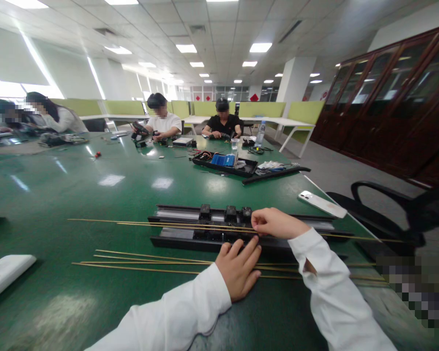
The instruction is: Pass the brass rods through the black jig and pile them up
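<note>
Long black channel-like rails [190, 241] lie side by side across the green table, with several black blocks [231, 213] set among them. Thin brass-coloured rods [161, 224] stretch lengthwise over the rails. My right hand [276, 223] is closed in a pinch on these rods, above the right half of the rails. Fingers stretched and a little apart, my left hand [238, 270] rests palm down at the near rail's edge. More brass-coloured rods [139, 267] lie on the table in front of the rails and pass under my left hand.
A white phone [322, 204] lies right of the rails, and a white device [7, 275] at the left edge. Farther back are a black tray [225, 165] with a blue item, a black strip [276, 175] and a bottle [260, 134]. Several people sit around the table.
</note>
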Demonstrator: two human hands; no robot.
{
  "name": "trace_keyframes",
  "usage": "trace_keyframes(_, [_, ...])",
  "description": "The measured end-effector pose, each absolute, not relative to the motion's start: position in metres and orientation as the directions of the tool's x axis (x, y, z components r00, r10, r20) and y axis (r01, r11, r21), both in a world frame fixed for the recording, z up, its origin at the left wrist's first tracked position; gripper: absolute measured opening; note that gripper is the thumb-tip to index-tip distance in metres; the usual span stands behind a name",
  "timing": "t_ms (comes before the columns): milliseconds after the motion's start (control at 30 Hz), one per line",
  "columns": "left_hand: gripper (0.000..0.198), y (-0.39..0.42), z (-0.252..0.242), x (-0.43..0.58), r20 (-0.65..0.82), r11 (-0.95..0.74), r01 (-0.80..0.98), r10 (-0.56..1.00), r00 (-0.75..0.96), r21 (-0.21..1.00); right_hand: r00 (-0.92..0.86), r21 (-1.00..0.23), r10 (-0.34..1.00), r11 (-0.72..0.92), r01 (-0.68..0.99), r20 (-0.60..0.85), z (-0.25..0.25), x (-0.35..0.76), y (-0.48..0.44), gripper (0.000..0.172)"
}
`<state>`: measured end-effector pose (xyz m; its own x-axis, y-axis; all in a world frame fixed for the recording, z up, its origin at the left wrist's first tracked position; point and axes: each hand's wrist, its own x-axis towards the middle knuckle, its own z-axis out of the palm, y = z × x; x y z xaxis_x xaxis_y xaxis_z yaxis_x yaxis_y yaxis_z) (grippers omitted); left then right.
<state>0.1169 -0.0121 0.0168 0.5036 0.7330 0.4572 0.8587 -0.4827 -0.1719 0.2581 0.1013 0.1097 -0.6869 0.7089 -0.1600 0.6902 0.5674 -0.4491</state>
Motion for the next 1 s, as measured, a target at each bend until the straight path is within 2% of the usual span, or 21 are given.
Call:
trace_keyframes(600, [0.049,-0.013,0.016,0.114,0.454,-0.494,0.854,0.73,0.51,-0.165,-0.619,-0.527,0.739,0.425,0.736,-0.268,0.104,0.289,0.117,0.005])
trace_keyframes(800, [0.05,-0.013,0.014,0.114,0.452,-0.494,0.855,0.734,0.507,-0.156,-0.574,-0.458,0.771,0.419,0.784,-0.277,0.105,0.292,0.117,0.004])
trace_keyframes(900, [0.05,-0.012,0.014,0.115,0.456,-0.497,0.853,0.728,0.511,-0.162,-0.567,-0.387,0.797,0.465,0.796,-0.208,0.109,0.289,0.114,0.006])
trace_keyframes(1000, [0.049,-0.012,0.015,0.115,0.459,-0.496,0.852,0.726,0.512,-0.165,-0.598,-0.371,0.789,0.519,0.77,-0.139,0.114,0.281,0.109,0.01])
